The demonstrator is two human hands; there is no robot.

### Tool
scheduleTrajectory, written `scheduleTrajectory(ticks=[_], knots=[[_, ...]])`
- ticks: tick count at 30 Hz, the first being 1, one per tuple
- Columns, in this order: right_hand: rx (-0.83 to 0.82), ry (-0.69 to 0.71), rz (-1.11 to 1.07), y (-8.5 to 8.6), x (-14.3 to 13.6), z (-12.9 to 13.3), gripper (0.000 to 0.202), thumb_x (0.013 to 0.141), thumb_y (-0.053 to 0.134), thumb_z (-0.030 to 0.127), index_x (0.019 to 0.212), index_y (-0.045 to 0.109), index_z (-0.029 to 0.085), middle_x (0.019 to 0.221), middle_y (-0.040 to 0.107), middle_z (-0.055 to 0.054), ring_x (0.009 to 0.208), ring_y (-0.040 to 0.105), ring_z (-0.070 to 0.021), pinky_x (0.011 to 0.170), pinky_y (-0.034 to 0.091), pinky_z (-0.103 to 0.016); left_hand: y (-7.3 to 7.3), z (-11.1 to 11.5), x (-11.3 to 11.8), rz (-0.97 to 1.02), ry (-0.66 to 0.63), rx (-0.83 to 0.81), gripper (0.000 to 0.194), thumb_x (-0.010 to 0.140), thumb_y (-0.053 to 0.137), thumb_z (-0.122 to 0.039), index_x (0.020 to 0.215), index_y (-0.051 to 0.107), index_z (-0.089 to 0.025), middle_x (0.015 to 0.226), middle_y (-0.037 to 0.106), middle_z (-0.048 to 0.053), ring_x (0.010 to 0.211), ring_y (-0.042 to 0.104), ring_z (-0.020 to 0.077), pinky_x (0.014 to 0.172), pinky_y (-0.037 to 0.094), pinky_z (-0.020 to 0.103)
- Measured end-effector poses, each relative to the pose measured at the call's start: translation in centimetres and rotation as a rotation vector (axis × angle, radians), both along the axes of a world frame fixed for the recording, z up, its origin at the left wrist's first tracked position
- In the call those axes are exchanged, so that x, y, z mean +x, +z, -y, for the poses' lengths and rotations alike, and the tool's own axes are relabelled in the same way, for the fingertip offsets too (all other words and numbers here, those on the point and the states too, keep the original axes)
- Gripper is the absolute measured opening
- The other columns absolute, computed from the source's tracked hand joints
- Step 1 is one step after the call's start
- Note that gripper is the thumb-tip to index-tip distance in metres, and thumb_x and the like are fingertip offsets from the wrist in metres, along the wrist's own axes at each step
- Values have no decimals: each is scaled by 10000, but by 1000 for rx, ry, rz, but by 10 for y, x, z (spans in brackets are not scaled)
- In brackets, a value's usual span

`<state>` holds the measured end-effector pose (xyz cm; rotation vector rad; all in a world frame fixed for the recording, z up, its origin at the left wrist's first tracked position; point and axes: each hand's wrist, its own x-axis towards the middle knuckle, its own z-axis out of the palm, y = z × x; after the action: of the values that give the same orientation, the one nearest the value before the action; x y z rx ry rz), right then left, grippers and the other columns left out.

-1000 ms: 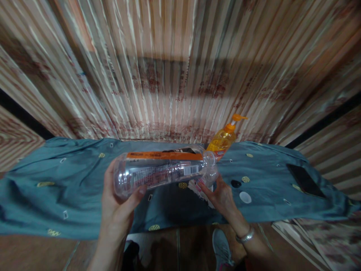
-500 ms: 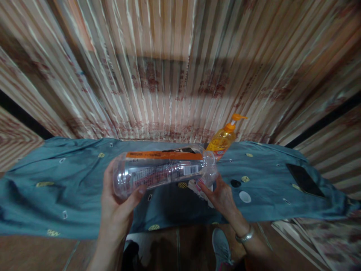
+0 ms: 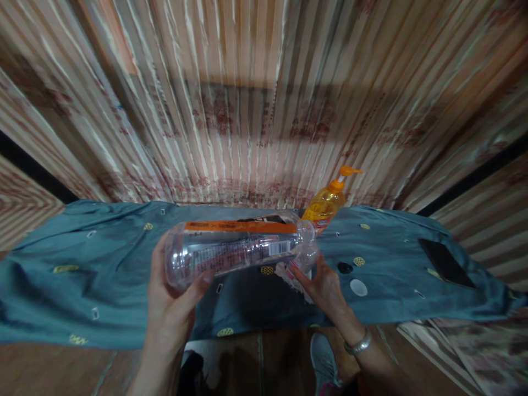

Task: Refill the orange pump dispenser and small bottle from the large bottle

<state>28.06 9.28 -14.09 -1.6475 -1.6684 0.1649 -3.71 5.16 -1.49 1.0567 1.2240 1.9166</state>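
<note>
A clear plastic bottle [image 3: 235, 250] with an orange-striped label and a barcode lies sideways in the air over the cloth-covered surface. My left hand [image 3: 171, 291] is wrapped around its base end, thumb along the near side. At the neck end, my right hand [image 3: 324, 283] is closed, with a crumpled white-and-pink wipe or tissue [image 3: 291, 275] beneath its fingers. That wipe seems to press against the bottle's shoulder, though the bottle hides part of the grip. Behind the neck stands a pump bottle [image 3: 324, 206] of yellow liquid with an orange pump top.
A teal patterned cloth [image 3: 119, 269] covers the long surface. To the right lie a small black object [image 3: 345, 268], a white disc [image 3: 358, 287] and a dark flat phone-like object [image 3: 445, 262]. A pleated curtain [image 3: 247, 126] hangs behind. A shoe [image 3: 324, 357] shows on the floor.
</note>
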Motion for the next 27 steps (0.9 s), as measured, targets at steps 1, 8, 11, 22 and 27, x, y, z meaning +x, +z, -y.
scheduleTrajectory(ticks=[1, 8, 11, 22, 27], knots=[[3, 3, -1, 0, 0, 0, 665, 982, 773, 653, 1397, 721, 136, 1071, 907, -249, 925, 905, -444, 809, 746, -585, 0, 0, 0, -4, -2, -2, 851, 688, 1110, -456, 1462, 770, -358, 1612, 738, 68, 1584, 628, 443, 1461, 317, 647], [-14, -20, -11, 0, -4, 1, 665, 999, 740, 669, 1388, 740, 130, 1061, 905, -243, 922, 901, -419, 820, 732, -542, 3, 0, 1, 5, 18, -30, 896, 644, 1120, -512, 1445, 756, -345, 1631, 727, 87, 1598, 607, 472, 1455, 333, 668], [5, -24, 4, -2, -4, 0, 732, 1001, 720, 713, 1401, 742, 99, 1062, 900, -257, 911, 896, -413, 798, 722, -523, 2, 0, 2, -12, 26, -40, 925, 650, 1110, -533, 1473, 737, -334, 1645, 719, 97, 1608, 597, 488, 1443, 357, 671], [17, -24, 16, -1, -2, 0, 807, 991, 702, 786, 1397, 747, 90, 1034, 906, -254, 876, 900, -419, 757, 725, -511, -2, 0, -1, 30, 2, -7, 860, 651, 1126, -432, 1440, 792, -363, 1604, 739, 60, 1562, 629, 418, 1453, 334, 633], [21, -20, 11, -3, -2, -1, 702, 991, 741, 668, 1461, 733, 148, 1110, 915, -247, 951, 904, -426, 825, 739, -562, -1, -1, 0, 60, 7, -13, 873, 612, 1142, -423, 1413, 800, -361, 1584, 746, 63, 1554, 620, 445, 1460, 270, 715]])
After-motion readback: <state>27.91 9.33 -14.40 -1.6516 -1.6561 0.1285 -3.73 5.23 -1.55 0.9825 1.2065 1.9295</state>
